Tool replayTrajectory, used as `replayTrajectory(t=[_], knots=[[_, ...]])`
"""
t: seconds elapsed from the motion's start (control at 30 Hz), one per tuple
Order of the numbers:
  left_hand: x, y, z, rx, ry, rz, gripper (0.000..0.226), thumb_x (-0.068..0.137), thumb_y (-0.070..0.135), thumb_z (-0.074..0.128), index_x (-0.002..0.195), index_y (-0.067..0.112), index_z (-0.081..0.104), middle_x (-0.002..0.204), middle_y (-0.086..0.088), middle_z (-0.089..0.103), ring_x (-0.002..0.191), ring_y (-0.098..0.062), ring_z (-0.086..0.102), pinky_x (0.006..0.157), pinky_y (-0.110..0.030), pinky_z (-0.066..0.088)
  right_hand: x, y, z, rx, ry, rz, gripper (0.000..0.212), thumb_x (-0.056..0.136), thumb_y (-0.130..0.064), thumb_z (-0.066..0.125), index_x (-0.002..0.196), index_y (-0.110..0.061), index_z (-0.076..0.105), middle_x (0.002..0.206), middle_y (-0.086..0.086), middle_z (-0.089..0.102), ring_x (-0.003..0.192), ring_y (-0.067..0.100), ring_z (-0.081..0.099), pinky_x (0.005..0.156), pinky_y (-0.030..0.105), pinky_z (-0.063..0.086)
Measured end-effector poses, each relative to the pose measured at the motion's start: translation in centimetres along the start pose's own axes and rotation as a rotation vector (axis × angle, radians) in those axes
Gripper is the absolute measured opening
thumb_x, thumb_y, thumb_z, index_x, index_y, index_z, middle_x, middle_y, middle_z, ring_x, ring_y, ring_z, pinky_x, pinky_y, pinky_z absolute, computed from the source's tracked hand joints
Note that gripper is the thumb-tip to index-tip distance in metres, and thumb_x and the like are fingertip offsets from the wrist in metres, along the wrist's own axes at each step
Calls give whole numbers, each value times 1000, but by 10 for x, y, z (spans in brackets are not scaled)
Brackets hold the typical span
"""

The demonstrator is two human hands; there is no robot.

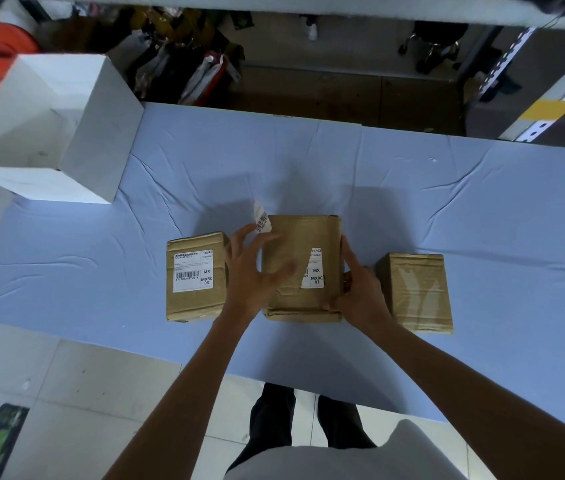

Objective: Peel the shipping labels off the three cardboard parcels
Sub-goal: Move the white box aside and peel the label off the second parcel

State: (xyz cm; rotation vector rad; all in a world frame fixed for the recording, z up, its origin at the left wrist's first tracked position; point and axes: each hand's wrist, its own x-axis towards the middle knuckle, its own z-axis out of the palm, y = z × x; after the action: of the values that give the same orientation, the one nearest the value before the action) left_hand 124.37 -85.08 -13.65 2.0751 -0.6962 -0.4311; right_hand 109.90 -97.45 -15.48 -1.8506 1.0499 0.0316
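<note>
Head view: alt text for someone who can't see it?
The right hand grips the middle parcel, its label half torn; the left hand is over it by a torn strip. The left parcel bears a full label; the right parcel shows none.

Three parcels, two hands — one white box

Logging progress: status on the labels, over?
Right hand grips middle parcel. Left hand blurred, torn strip at fingertips. Middle label half off; left label intact. Nothing blocking.

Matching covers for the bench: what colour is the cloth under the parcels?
Light blue cloth, creased; the head view shows it.
</note>
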Motion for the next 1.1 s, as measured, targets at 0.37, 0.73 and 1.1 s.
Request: replayTrajectory(t=[0.37, 0.73, 1.1], knots=[[-16, -5, 37, -31, -69, 8, 63, 58, 53, 79, 107, 70, 43, 154, 0, 11, 142, -26, 13, 113, -45, 29, 0, 2, 1, -10, 4, -23, 118, 67, -4, 78, 150, -38, 1, 103, 15, 54, 87, 24, 61, 77, 35, 57], [-15, 4, 45, 27, -99, -88, 77, 63, 40, 84, 117, 68, 37, 154, -6, 9, 140, -26, 11, 114, -43, 25, -1, 3, 1, -15, 25, -45, 118, 66, -9, 80, 150, -38, 3, 107, 15, 50, 88, 21, 58, 79, 33, 55], [-8, -9, 44, 170, -189, -31, 59, 62, 54, 74, 118, 42, 59, 157, -1, -4, 140, -23, -3, 112, -31, 8, 1, 3, 0, -25, 24, -36, 121, 60, -2, 79, 150, -39, 7, 104, 17, 53, 89, 25, 58, 82, 40, 55]])
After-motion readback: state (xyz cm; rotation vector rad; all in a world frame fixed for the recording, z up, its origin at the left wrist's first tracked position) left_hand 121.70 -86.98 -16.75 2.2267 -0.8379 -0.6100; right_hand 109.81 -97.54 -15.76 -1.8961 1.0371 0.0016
